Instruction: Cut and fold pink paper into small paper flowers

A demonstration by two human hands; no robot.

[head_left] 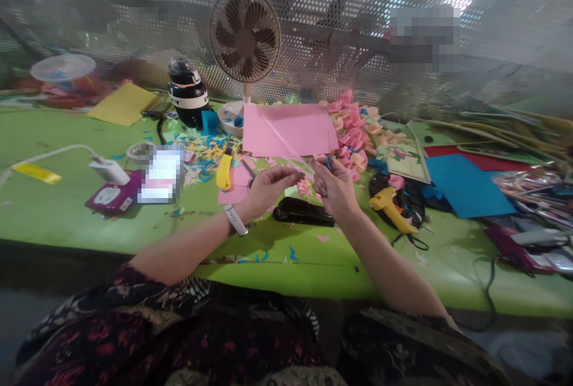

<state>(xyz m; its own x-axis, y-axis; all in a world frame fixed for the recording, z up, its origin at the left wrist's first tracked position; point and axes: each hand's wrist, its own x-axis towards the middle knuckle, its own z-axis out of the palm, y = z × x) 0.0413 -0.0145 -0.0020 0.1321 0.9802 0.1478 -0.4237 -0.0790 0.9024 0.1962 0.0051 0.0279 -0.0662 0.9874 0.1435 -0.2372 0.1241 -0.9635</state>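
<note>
My left hand (272,188), with a white-banded watch (236,220) at its wrist, is closed in a pinch; anything between its fingertips is too small to make out. To its right, my right hand (335,189) grips a small blue paper piece (329,163) between thumb and fingers. A thin pale strip (282,133) slants over the pink paper sheets (290,126) toward that hand; whether it is held I cannot tell. Beneath both hands a black stapler (302,212) lies on the green table (268,243). Pink paper petals (349,129) are heaped just beyond my right hand.
A yellow glue gun (394,210) rests at right, beside blue paper (468,186). At left are a yellow-handled cutter (224,172), paper scraps (197,153), a phone (161,176) and a purple power box (114,194). A fan (245,40) and black flask (188,96) stand behind.
</note>
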